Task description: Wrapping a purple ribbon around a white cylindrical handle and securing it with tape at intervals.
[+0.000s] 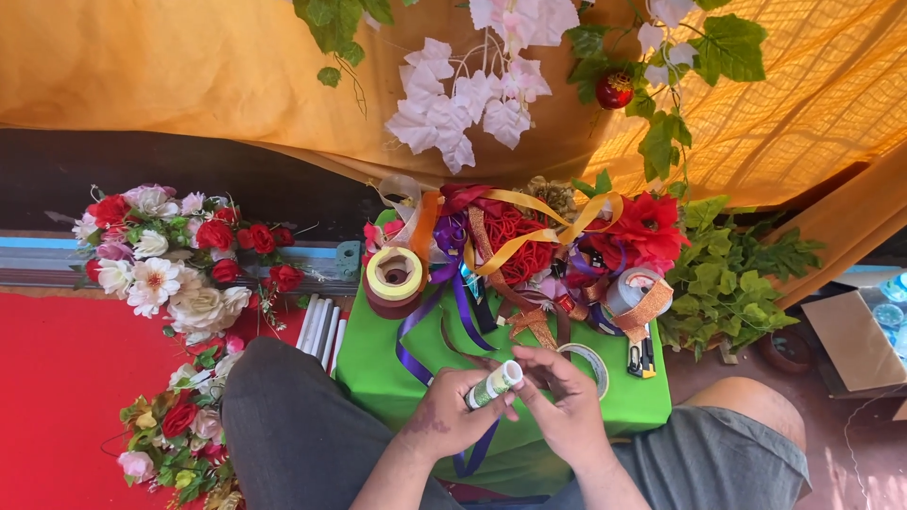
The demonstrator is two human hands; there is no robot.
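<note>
My left hand (449, 414) grips a small roll of green tape with a white core (495, 382), tilted up to the right. My right hand (567, 401) pinches at the roll's top end with fingertips closed. Both hands hover over a green-covered box (378, 368) between my knees. A purple ribbon (416, 331) trails down the box toward my hands. A clear tape ring (593, 361) lies just right of my right hand.
Stacked tape rolls (394, 280) sit at the box's back left, tangled ribbons (510, 236) and red artificial flowers (647, 227) behind. A utility knife (642, 357) lies at right. Flower bouquets (170, 264) rest on a red mat (57, 397). An orange cloth (189, 66) hangs behind.
</note>
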